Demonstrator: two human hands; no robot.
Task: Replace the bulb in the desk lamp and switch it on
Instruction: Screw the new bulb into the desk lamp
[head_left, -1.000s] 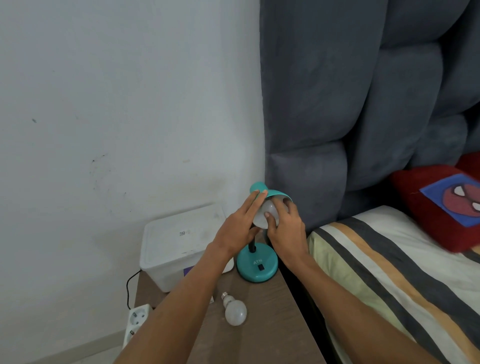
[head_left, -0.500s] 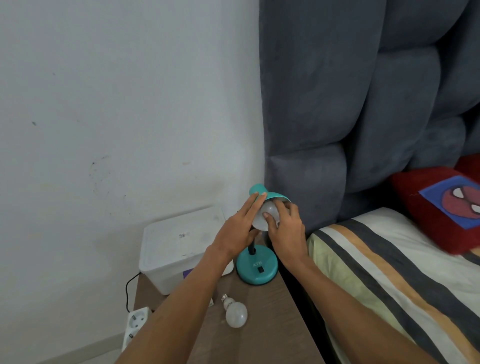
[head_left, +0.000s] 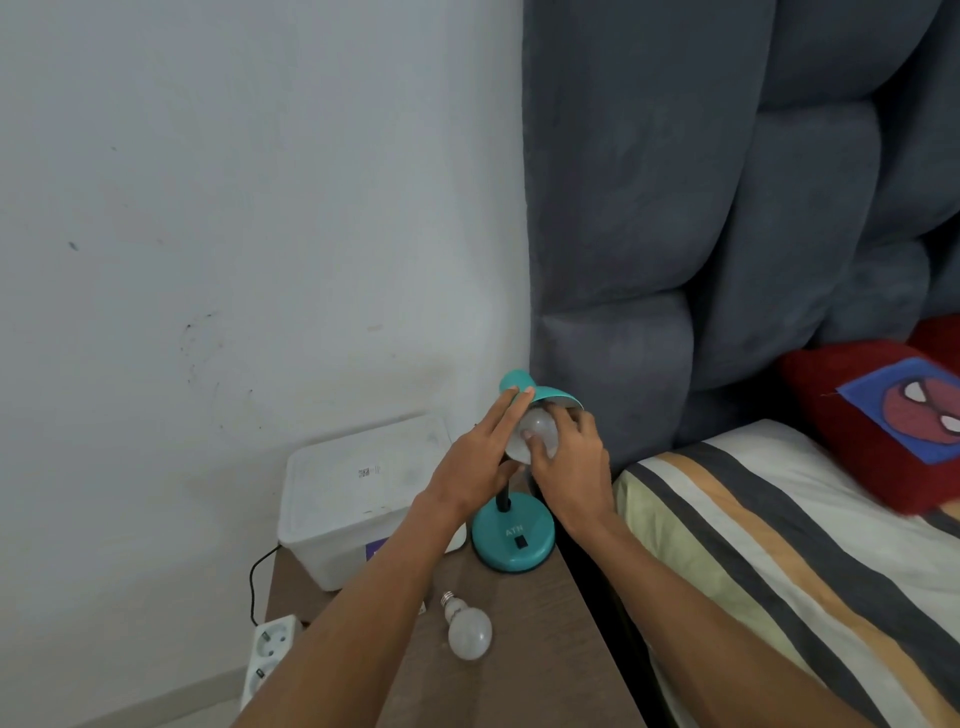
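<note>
frosted white bulb (head_left: 537, 434) sits in the teal lamp (head_left: 514, 540); your right hand (head_left: 571, 467) grips it, left hand (head_left: 478, 467) open, fingers flat against the shade.

worktop (head_left: 545, 649): narrow; bare strip at the near right only. left rear taken by white lidded box (head_left: 358, 493), touching the wall. teal lamp base (head_left: 514, 538) at the right rear edge, close to the box, a slim gap between. loose bulb (head_left: 469, 631) lying mid-worktop, near the base. padded headboard (head_left: 675, 260) close behind the lamp shade (head_left: 545, 396). bed (head_left: 779, 545) flanks the right edge. power strip (head_left: 267, 657) hangs off the left side.
</note>
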